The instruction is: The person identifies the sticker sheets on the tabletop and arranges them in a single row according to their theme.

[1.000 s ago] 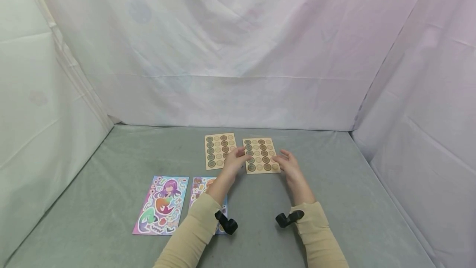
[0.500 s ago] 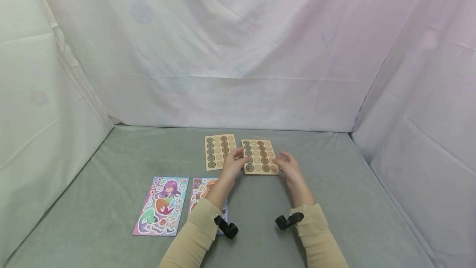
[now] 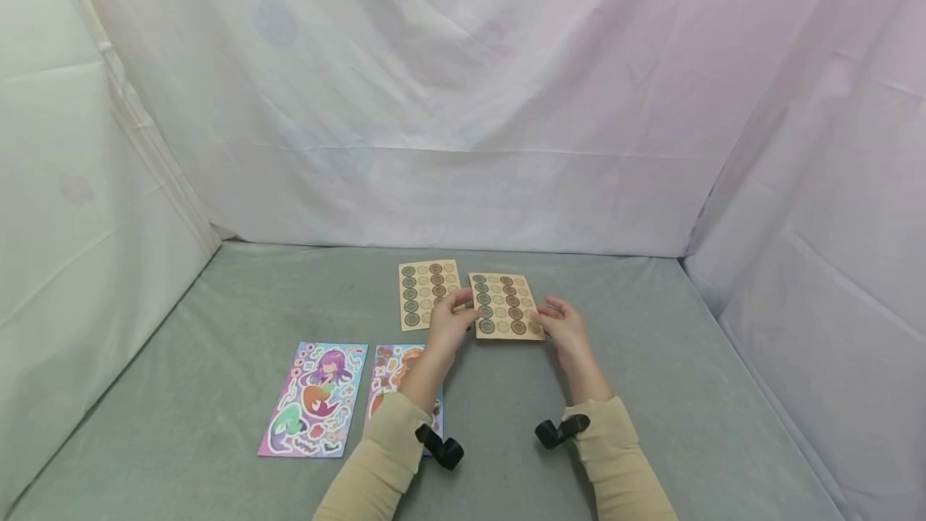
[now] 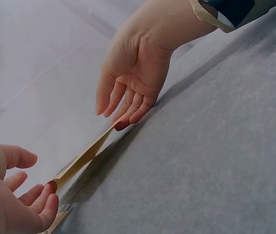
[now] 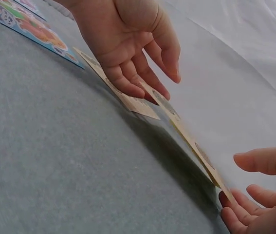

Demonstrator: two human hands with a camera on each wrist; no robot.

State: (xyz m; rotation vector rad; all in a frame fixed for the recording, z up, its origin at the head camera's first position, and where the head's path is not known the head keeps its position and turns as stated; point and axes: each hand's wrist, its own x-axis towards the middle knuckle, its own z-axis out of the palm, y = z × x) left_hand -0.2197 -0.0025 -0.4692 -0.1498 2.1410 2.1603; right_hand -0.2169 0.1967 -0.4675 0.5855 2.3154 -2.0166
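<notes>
A tan sheet of round stickers is raised at a slight slant off the grey cloth, its shadow showing beneath it in both wrist views. My left hand holds its left edge with the fingers, and my right hand holds the right edge near the lower corner. In the left wrist view, the left thumb stands apart from the sheet. The right thumb is also raised clear in the right wrist view. A second tan sticker sheet lies flat on the left, partly hidden behind my left hand.
Two colourful sticker sheets lie nearer me on the left: a mermaid sheet and another sheet partly covered by my left forearm. Pale cloth walls enclose the back and sides of the grey table surface.
The held sheet has shifted slightly left and towards me along with both hands. My left hand has drawn back a little. The other sheets stay where they were.
</notes>
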